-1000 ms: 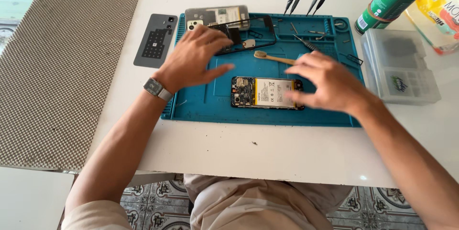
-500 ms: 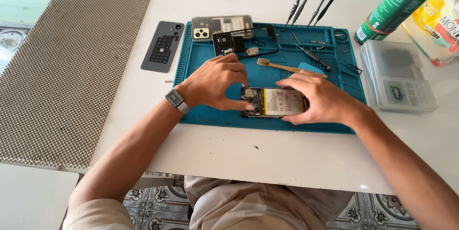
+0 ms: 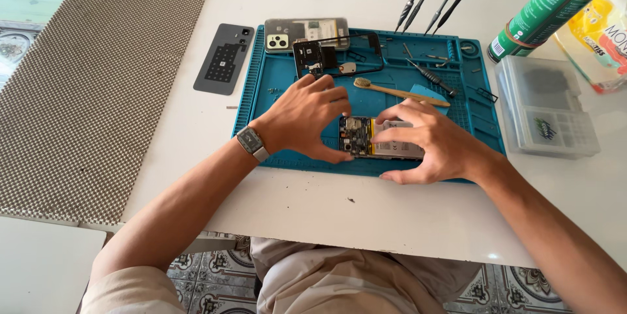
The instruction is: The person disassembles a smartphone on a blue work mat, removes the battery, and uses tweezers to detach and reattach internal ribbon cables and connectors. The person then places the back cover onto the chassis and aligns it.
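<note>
Presently, at the bench:
Opened phone: an opened phone [image 3: 379,139] with its back off is lying flat on the near part of the blue work mat [image 3: 274,92], circuit board and battery showing, both hands on it.
Left hand: the left hand [image 3: 305,118] is resting on the phone's left end, fingers curled narrowly, thumb pressing at the near edge and fingertips lying along the far edge; a wristwatch [image 3: 252,143] is sitting on that wrist.
Right hand: the right hand [image 3: 428,143] is covering the phone's right half, fingers bent and spread moderately, fingertips pressing down on the battery while the thumb is lying along the mat's near edge.
Mat, far side: a wooden-handled brush [image 3: 398,91] is lying just beyond the hands, a black phone frame [image 3: 339,56] and a clear back cover [image 3: 307,32] are resting at the far edge, and a dark-handled tool [image 3: 428,78] is lying to the right of the frame.
Off the mat, left: a dark grey panel [image 3: 224,58] is lying on the white table [image 3: 392,216], and a dotted anti-slip sheet [image 3: 91,85] is stretching along the left side.
Off the mat, right: a clear parts box [image 3: 545,108] is sitting beside the mat, a green can [image 3: 555,4] is lying tilted behind it, and several screwdrivers [image 3: 431,0] are lying at the far edge.
</note>
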